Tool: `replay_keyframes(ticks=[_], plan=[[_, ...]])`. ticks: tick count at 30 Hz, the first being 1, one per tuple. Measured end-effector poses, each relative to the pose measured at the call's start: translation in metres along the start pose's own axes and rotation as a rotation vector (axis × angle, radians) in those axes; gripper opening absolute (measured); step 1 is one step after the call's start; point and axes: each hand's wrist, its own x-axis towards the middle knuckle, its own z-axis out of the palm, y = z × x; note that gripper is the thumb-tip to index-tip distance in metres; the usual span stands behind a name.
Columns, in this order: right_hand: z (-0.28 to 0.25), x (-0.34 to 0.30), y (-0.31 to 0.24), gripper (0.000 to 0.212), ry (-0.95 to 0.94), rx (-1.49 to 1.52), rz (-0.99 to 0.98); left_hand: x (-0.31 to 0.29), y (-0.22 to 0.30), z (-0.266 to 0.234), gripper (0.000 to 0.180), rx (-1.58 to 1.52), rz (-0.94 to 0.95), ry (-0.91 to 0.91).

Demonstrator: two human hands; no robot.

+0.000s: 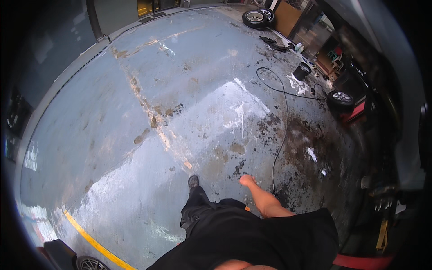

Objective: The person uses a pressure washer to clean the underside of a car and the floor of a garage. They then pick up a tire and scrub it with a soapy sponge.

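Note:
My right arm reaches forward over the stained blue-grey floor [180, 90], bare below a black sleeve. At its end, my right hand [246, 179] is curled closed, well above the floor. Its fingers are small in the picture, and what they hold, if anything, I cannot make out. A thin black hose [286, 112] runs along the floor just to the right of that hand. My left hand is out of the picture. One dark shoe [193, 181] of mine shows ahead of my black trousers, beside a worn patched strip in the floor.
Two wheels [254, 18] lie at the far right, with a black bucket [302, 71] nearer. Another wheel [340, 100] lies beside a raised dark vehicle part [384, 191] on the right. A yellow line [92, 243] and a car wheel [90, 263] are at lower left.

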Motion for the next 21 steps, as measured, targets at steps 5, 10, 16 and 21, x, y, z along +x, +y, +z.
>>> replay_keyframes(ticks=[5, 10, 16, 21], plan=[[-0.072, 0.035, -0.013, 0.051, 0.032, 0.003, -0.008, 0.106, 0.233, -0.055, 0.033, -0.196, 0.096, 0.137], [-0.115, 0.113, 0.033, 0.059, 0.052, 0.060, 0.120, 0.227, 0.561, -0.055, 0.043, -0.116, 0.499, 0.140], [-0.242, 0.182, 0.000, 0.057, -0.038, 0.307, 0.231, 0.287, 0.844, -0.004, 0.038, -0.127, 0.905, 0.224], [-0.391, 0.254, -0.023, 0.054, -0.134, 0.322, 0.232, 0.299, 0.903, 0.096, 0.027, -0.035, 0.689, 0.203]])
